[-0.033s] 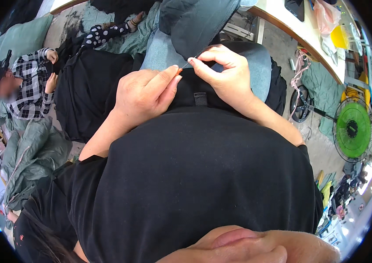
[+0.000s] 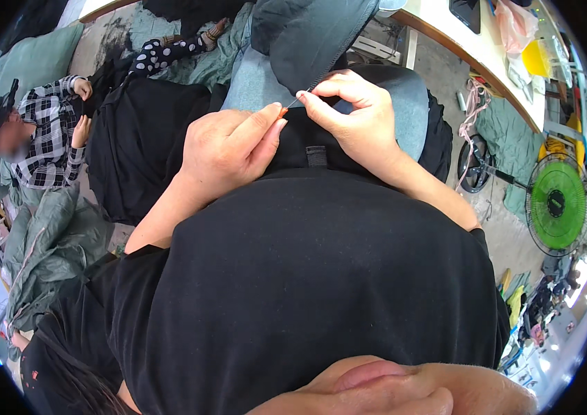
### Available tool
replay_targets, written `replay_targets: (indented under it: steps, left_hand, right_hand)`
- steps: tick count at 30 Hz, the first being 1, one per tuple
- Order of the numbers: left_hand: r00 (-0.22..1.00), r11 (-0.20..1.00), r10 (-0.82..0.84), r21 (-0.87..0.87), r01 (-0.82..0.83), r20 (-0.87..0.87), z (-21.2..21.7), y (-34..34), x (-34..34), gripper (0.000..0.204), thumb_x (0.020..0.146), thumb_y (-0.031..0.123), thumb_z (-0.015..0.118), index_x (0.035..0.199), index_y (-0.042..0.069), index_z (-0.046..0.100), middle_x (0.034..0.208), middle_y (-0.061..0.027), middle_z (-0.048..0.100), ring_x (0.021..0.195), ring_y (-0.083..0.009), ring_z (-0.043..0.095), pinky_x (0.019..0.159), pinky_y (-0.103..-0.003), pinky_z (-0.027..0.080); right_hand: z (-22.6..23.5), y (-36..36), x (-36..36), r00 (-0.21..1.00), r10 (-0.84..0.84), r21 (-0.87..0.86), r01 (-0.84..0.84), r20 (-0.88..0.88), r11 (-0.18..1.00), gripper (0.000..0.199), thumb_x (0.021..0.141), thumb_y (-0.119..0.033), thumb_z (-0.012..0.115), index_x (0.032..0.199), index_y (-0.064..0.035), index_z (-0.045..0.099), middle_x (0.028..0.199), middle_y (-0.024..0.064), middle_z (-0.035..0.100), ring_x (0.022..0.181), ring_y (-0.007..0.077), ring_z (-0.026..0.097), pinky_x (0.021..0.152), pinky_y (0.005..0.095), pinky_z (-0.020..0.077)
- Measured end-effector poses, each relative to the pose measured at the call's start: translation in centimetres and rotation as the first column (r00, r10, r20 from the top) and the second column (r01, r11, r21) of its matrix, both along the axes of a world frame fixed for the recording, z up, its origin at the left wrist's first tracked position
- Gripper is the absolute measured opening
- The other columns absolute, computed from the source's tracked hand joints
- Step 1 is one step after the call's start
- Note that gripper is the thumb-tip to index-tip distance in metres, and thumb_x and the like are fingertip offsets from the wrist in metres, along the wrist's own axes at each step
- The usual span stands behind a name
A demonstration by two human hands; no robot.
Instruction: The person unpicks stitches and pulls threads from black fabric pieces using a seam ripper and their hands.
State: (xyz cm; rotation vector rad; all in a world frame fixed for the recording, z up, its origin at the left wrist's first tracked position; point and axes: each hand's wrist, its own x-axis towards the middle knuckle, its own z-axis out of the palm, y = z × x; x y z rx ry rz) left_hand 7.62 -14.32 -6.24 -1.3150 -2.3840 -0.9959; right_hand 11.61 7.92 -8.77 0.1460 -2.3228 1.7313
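Twice pinching: with left hand point(image 2: 230, 142) at eleven o'clock, orange piece point(image 2: 283, 113); with right hand point(image 2: 359, 114) at one, probably cloth point(image 2: 313, 43).

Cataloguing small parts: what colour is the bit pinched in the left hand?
The bit looks orange; best seen in the head view.

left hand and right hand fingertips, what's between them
In the head view, a thin dark piece, too small to identify, lies between left hand and right hand.
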Motion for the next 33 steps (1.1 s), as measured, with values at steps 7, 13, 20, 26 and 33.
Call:
replay_targets:
  steps: [7,13,20,26,33]
  left_hand:
    - [0.999,0.999,0.039,0.005,-0.039,-0.001,-0.3,0.6,0.1,0.020,0.085,0.008,0.080,0.103,0.002,0.075,0.070,-0.0066,0.070,0.055,-0.0189,0.066,0.051,-0.031,0.051]
    - [0.996,0.996,0.082,0.019,-0.083,0.032,0.1,1.3,0.1,0.018,0.086,0.006,0.079,0.102,0.001,0.074,0.072,-0.0069,0.071,0.054,-0.0186,0.066,0.051,-0.030,0.051]
    - [0.993,0.993,0.118,0.030,-0.118,0.024,0.8,2.2,-0.6,0.014,0.086,0.006,0.078,0.098,0.002,0.074,0.074,-0.0071,0.072,0.054,-0.0192,0.066,0.050,-0.031,0.051]
    - [0.993,0.993,0.119,0.009,-0.119,0.022,1.6,3.1,-1.4,0.011,0.086,0.007,0.078,0.096,0.003,0.073,0.071,-0.0073,0.070,0.055,-0.0194,0.067,0.050,-0.031,0.051]
    - [0.987,0.992,0.123,0.010,-0.124,0.104,2.4,4.2,-2.1,0.010,0.088,0.008,0.077,0.096,0.004,0.073,0.069,-0.0070,0.068,0.055,-0.0200,0.066,0.051,-0.031,0.050]
  right_hand:
    - [0.1,0.0,-0.1,0.998,0.034,0.058,-0.031,-0.050,0.998,0.006,0.086,-0.005,0.083,0.090,-0.0030,0.079,0.085,0.0038,0.074,0.083,0.0114,0.065,0.076,0.0270,0.0516]
    - [0.1,-0.1,-0.8,0.996,0.033,0.049,-0.029,-0.083,0.998,0.009,0.082,-0.013,0.081,0.087,-0.0045,0.080,0.085,0.0079,0.078,0.082,0.0190,0.071,0.077,0.0331,0.0546]
    - [0.1,-0.1,-1.8,0.990,0.063,0.020,-0.061,-0.126,0.998,0.008,0.081,-0.013,0.081,0.085,-0.0069,0.080,0.084,0.0066,0.078,0.081,0.0195,0.072,0.080,0.0348,0.0536]
    - [-0.2,0.3,-2.2,0.988,0.061,0.038,-0.056,-0.139,0.998,0.009,0.079,-0.015,0.081,0.084,-0.0075,0.080,0.084,0.0053,0.078,0.082,0.0201,0.071,0.083,0.0366,0.0523]
    - [-0.7,0.5,-2.4,0.990,0.079,0.045,-0.074,-0.120,0.996,0.011,0.079,-0.018,0.080,0.083,-0.0086,0.079,0.083,0.0041,0.077,0.086,0.0216,0.070,0.088,0.0408,0.0475]
